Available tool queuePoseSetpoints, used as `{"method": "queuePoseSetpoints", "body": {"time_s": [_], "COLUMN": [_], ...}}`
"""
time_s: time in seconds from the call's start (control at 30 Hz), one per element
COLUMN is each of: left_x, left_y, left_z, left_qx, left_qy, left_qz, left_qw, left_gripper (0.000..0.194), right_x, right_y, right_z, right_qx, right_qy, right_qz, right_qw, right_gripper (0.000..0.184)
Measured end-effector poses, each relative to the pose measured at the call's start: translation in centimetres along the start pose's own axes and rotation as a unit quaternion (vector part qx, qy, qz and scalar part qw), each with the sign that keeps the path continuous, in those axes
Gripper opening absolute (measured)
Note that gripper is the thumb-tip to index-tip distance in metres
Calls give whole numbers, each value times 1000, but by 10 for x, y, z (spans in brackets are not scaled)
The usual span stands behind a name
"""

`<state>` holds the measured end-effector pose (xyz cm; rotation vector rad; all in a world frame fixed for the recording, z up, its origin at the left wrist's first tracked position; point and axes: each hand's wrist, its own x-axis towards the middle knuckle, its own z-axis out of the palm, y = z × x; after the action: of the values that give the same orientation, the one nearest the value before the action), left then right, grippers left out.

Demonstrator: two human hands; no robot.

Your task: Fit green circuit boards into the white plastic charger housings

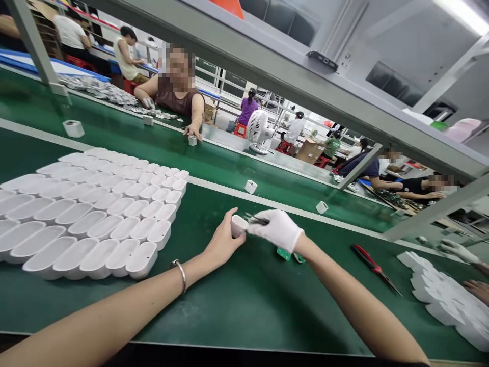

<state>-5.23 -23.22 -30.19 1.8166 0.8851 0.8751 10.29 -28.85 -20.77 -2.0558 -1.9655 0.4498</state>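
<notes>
My bare left hand (222, 239) grips a small white oval plastic housing (239, 224) between thumb and fingers, its open end tilted towards my other hand. Close beside it, my right hand (275, 229) wears a white glove, its fingers pinched together around something thin and dark that I cannot make out. Thin tips stick out from the glove near the housing's rim. Under my right wrist, small green circuit boards (283, 254) lie on the green work surface (244, 306), partly covered by the arm.
Rows of white housings (91, 219) stand at left, more (446, 295) at far right beside another person's hands. Red-handled pliers (376, 267) lie right. Single housings (250, 186) sit on the green belt (225, 165) beyond a pale strip. Across it, a co-worker (178, 97) touches one. A metal beam (267, 66) crosses above.
</notes>
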Motion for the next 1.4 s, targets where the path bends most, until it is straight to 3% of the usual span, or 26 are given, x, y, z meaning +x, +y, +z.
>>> {"method": "queuePoseSetpoints", "body": {"time_s": [0.13,0.2,0.3,0.37,0.43,0.5,0.57,0.63,0.67,0.73,0.8,0.9,0.97,1.03,1.1,1.2,1.27,1.33,1.4], "left_x": [-6,-7,-5,-5,-5,-7,-9,-11,-11,-11,-9,-7,-7,-7,-8,-8,-7,-6,-4], "left_y": [16,19,17,14,12,12,13,14,14,13,11,7,7,8,9,11,11,10,7], "left_z": [-3,-3,-1,0,1,1,2,3,4,5,7,8,8,8,8,7,6,6,6], "left_qx": [28,34,35,35,33,20,-3,-25,-30,-26,-13,1,4,10,18,23,15,3,-11], "left_qy": [-10,-18,-27,-27,-31,-58,-102,-133,-134,-113,-82,-51,-42,-39,-34,-20,-18,-22,-29], "left_qz": [-21,-20,-18,-4,21,49,76,94,95,86,72,49,37,35,36,33,30,29,32], "left_qw": [999,999,999,999,999,997,992,986,986,990,994,998,998,999,999,999,999,999,999], "left_gripper": [62,59,56,56,58,62,67,68,69,67,63,60,59,58,58,57,56,55,54], "right_x": [-40,-48,-49,-45,-41,-38,-38,-40,-42,-42,-39,-30,-27,-30,-40,-56,-60,-59,-55], "right_y": [49,67,75,70,62,54,47,44,43,46,55,74,84,86,80,65,58,56,58], "right_z": [-9,-7,-3,-2,0,6,17,28,33,40,44,45,43,38,33,29,31,34,37], "right_qx": [-175,-236,-221,-127,49,258,416,488,497,475,407,191,58,13,30,35,22,23,43], "right_qy": [-69,-104,-109,-76,-23,24,51,61,66,62,48,115,194,221,182,45,-11,-18,13], "right_qz": [9,-10,-36,-35,-13,-6,-30,-49,-44,-11,14,61,114,151,150,99,75,65,49], "right_qw": [982,966,969,988,998,966,907,869,864,878,912,973,973,963,971,993,997,997,998], "right_gripper": [58,57,44,31,25,35,51,57,58,57,52,32,24,21,21,29,28,19,16]}}
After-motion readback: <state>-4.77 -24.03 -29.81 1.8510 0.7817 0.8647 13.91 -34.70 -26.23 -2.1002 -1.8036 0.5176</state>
